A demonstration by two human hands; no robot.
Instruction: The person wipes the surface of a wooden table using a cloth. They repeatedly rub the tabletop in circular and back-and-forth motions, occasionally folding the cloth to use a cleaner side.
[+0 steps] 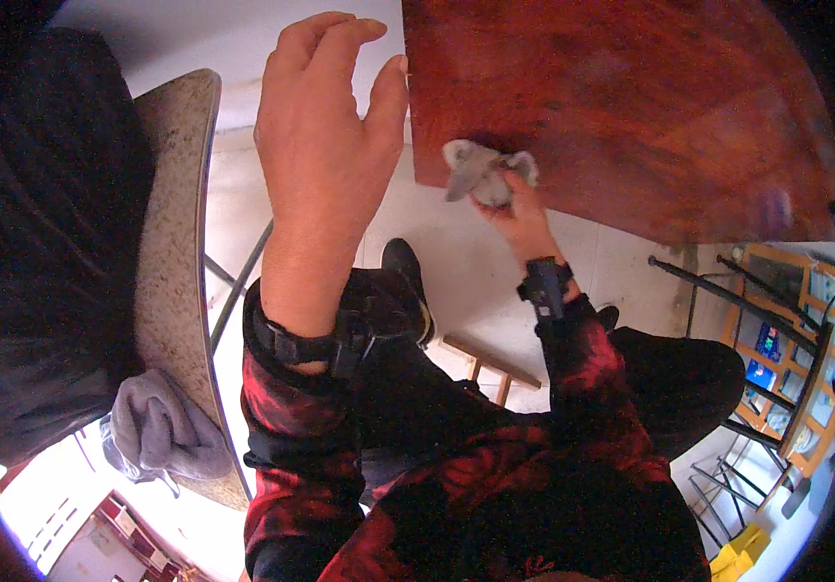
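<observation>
My right hand (523, 218) grips a bunched, fuzzy grey cloth (486, 174) at the near edge of a glossy reddish-brown wooden tabletop (621, 109). Folds of the cloth stick out on both sides of the fingers and lie against the wood. My left hand (330, 116) is raised in front of the camera, back of the hand up, fingers bent and thumb apart. Nothing shows in it, though the palm is hidden. Its thumb tip overlaps the tabletop's left edge in the picture.
On the left, a speckled stone-like tabletop (170, 240) carries another grey cloth (162, 429) and borders dark fabric (46, 240). Below are a wooden stool (490, 364) and my shoe (410, 284). A metal-legged stool (803, 393) and a wooden-framed cabinet (759, 320) stand right.
</observation>
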